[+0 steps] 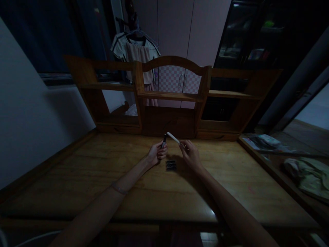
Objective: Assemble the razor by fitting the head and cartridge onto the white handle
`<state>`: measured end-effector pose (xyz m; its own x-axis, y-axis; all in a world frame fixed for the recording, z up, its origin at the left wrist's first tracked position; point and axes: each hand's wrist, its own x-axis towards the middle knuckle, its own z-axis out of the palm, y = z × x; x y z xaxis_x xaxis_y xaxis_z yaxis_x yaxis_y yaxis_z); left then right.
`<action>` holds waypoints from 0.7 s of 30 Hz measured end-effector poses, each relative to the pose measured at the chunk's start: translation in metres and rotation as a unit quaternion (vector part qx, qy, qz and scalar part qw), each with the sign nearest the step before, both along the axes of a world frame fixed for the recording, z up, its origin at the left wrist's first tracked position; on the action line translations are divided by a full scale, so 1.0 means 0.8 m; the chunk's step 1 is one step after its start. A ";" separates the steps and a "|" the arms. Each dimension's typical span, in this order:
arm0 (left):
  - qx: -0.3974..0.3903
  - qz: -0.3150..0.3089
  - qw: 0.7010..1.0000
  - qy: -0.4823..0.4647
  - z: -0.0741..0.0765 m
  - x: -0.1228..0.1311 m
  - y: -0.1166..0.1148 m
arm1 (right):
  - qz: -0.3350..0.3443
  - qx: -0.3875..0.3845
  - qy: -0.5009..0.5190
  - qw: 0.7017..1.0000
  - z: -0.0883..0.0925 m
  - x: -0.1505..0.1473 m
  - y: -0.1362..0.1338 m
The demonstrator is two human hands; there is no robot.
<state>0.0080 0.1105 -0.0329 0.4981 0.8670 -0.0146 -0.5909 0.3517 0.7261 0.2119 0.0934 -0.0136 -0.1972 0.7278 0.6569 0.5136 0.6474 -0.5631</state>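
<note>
Holding 1 thing each, the 2 hands meet over the desk (102, 168). The left hand (156, 154) has its fingers curled tight around a black tool (163, 142), which points up. The right hand (190, 156) pinches the low end of a white stick (173, 138) between thumb and fingers. The stick leans up and to the left, so its far end comes right by the top of the tool. It is too dark and small to tell if they touch.

The step in hand looks like lining up those 2 ends. I think the next move calls for slow, steady hands — the left keeping the tool still, the right tipping the stick just a bit so the ends stay in line. A shaky hand could make them miss.

On the desk, below and between the hands, lie some small dark pieces (171, 166) — they look like 3 in a row. No hand grips them. Behind the hands is a wood shelf (169, 96), and a band (119, 188) sits on the left arm.
</note>
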 end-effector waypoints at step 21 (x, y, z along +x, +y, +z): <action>0.022 0.089 0.995 0.039 -0.002 -0.004 0.010 | -0.009 -0.015 -0.056 0.998 0.001 -0.003 -0.001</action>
